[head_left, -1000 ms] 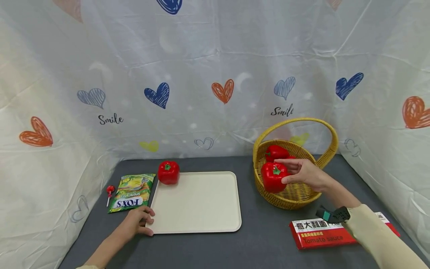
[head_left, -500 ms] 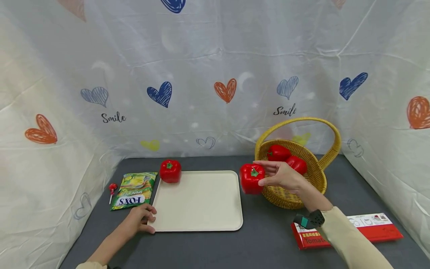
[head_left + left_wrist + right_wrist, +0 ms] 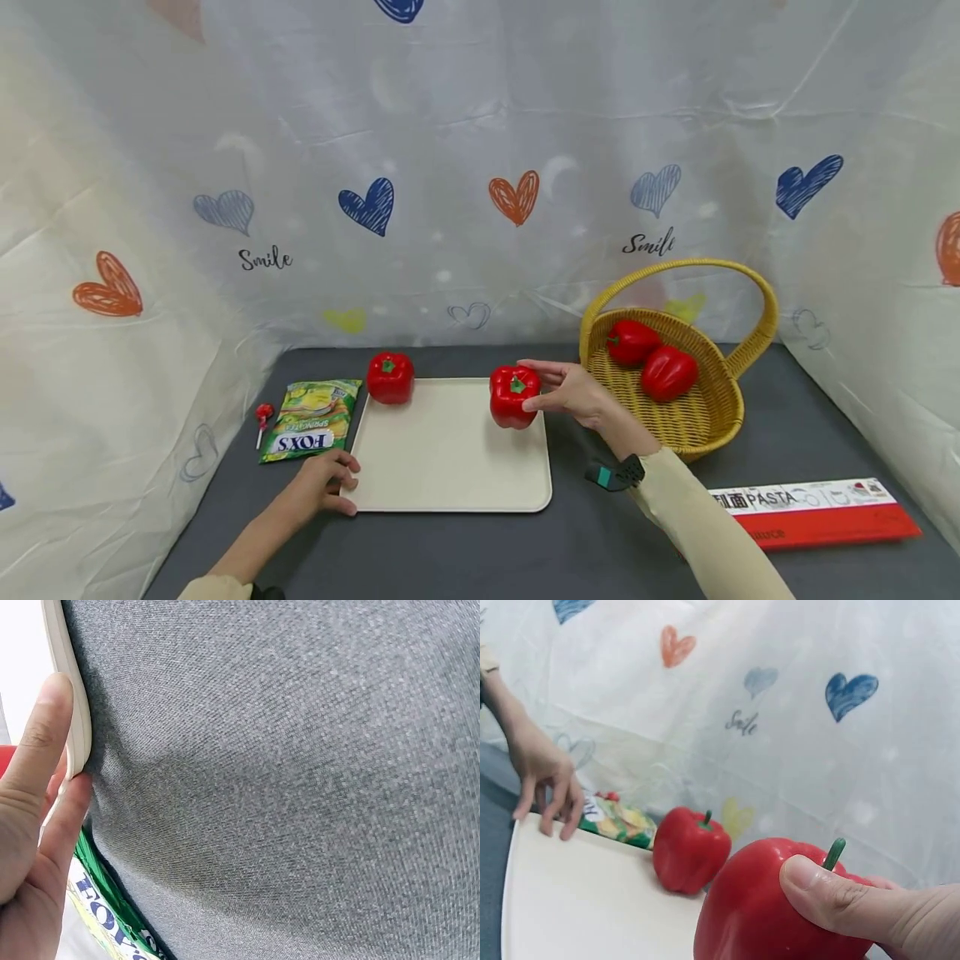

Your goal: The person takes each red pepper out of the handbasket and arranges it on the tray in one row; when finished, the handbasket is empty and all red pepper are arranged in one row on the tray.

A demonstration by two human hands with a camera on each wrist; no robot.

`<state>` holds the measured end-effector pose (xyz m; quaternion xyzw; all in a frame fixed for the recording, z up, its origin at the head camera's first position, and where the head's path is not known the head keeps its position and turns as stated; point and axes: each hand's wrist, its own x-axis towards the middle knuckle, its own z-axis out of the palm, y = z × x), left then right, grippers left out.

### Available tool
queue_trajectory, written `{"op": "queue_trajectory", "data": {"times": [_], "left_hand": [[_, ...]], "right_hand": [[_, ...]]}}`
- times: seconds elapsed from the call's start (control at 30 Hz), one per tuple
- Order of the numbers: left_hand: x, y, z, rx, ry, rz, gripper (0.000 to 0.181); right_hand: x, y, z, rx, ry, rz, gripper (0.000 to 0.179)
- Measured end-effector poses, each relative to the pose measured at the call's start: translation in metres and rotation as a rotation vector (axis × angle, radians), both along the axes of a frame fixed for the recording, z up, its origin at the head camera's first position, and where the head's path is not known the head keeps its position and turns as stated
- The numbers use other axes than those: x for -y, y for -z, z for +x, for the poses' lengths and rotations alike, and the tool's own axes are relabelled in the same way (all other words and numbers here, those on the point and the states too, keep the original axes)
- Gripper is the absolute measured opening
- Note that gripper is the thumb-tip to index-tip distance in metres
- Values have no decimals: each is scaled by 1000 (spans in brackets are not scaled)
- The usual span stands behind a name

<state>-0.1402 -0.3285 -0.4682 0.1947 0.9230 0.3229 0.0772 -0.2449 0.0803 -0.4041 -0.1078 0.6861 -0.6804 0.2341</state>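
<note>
My right hand (image 3: 572,396) holds a red bell pepper (image 3: 507,407) with a green stem, pinched between thumb and fingers, above the right part of a cream tray (image 3: 442,467). In the right wrist view the thumb lies across the held pepper's side, near its stem. Another red bell pepper (image 3: 390,379) stands upright at the tray's far left corner. At the near left corner, my left hand (image 3: 321,483) grips the tray's rim; the left wrist view has its thumb (image 3: 46,712) on one side of the corner and a finger on the other.
A yellow wicker basket (image 3: 731,421) with a tall handle, at the right, contains two more red peppers (image 3: 669,373). A red and white pasta box (image 3: 832,527) lies in front of it. Left of the tray are a green Fox's candy bag (image 3: 313,412) and a lollipop (image 3: 264,412).
My right hand has carried the bell pepper leftward from the basket to over the tray. The left hand stays at the tray corner. The view has shifted slightly.
</note>
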Motion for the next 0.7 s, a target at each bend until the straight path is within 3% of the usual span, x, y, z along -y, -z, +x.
{"op": "queue_trajectory", "data": {"times": [0.3, 0.47, 0.7], "left_hand": [[0, -1, -3, -10, -1, 2, 25], [-1, -2, -1, 11, -10, 55, 25], [-2, -1, 1, -3, -8, 47, 24]], "right_hand": [[29, 27, -26, -10, 43, 116, 62], [44, 35, -39, -78, 8, 113, 64], [67, 39, -52, -132, -28, 135, 62]]}}
